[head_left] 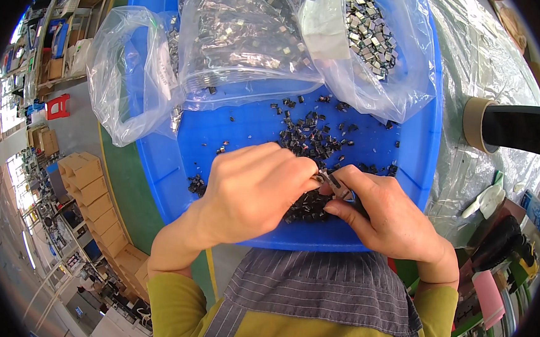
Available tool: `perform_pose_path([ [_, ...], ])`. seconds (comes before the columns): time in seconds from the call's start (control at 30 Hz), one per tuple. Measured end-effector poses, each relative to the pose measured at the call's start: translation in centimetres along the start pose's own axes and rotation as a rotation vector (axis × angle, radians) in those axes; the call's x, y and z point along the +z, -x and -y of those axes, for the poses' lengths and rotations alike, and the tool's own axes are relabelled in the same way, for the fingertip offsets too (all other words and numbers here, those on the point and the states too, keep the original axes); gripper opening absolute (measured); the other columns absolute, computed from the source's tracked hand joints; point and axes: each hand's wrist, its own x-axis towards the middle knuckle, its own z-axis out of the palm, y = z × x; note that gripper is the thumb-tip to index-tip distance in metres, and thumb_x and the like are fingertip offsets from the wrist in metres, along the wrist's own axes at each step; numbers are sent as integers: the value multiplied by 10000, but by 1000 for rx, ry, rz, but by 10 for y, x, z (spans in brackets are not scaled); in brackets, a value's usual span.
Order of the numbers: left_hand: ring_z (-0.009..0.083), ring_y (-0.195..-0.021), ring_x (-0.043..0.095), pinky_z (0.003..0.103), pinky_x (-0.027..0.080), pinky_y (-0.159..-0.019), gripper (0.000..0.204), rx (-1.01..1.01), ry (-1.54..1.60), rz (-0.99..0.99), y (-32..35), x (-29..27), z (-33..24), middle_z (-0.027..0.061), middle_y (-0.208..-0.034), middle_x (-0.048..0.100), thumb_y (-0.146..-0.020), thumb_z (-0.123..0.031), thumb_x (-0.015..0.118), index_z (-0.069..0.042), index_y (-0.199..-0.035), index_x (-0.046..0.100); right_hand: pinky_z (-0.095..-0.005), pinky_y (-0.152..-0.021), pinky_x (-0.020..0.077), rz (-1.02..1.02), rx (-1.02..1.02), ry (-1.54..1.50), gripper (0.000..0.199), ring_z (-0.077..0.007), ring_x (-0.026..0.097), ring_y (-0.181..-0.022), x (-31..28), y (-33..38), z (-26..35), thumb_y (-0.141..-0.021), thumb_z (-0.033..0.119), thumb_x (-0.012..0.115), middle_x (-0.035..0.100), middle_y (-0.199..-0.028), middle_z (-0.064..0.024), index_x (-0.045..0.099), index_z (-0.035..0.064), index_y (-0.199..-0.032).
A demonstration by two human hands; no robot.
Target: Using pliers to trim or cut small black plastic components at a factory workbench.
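Both of my hands meet over a blue tray [192,133], their fingertips almost touching. My left hand [250,186] is closed in a pinch on a tiny dark piece at its fingertips. Between thumb and forefinger, my right hand [385,209] grips a small grey, metallic-looking object [339,186]; its exact kind is not clear. Something dark shows under the right fingers, mostly hidden. Beneath and beyond the hands lies a loose heap of small black parts [312,137], with more scattered over the tray bottom.
Clear plastic bags hold many small parts: a middle bag [246,49] and a right bag [404,90]. An opened bag [117,91] hangs over the tray's left edge. On the plastic-covered table sit a tape roll [474,124] and a white glove [485,200]. Cardboard boxes [95,201] stand left.
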Motion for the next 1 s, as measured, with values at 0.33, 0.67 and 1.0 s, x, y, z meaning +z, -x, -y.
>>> perform_pose_path([
  [0.33, 214, -516, 533, 302, 395, -442, 225, 126, -318, -107, 5, 8, -9, 79, -642, 542, -782, -77, 706, 32, -944, 595, -381, -754, 498, 62, 116, -95, 228, -359, 644, -909, -2, 4, 8, -874, 73, 630, 663, -962, -176, 528, -6, -1062],
  [0.67, 178, -513, 533, 280, 388, -436, 235, 87, -267, -150, 1, 10, -8, 56, -664, 559, -767, -74, 687, 33, -971, 641, -443, -686, 485, -113, 134, -80, 204, -429, 607, -867, -5, 3, 5, -885, 90, 611, 627, -899, -227, 480, 0, -1012],
  [1.0, 228, -615, 650, 277, 518, -486, 244, 166, -94, -267, 7, 13, -1, 205, -896, 658, -694, 45, 692, 57, -924, 611, -419, -808, 469, 135, 158, -203, 250, -397, 600, -997, -15, 2, 10, -925, 151, 571, 629, -1006, -214, 510, -10, -1106],
])
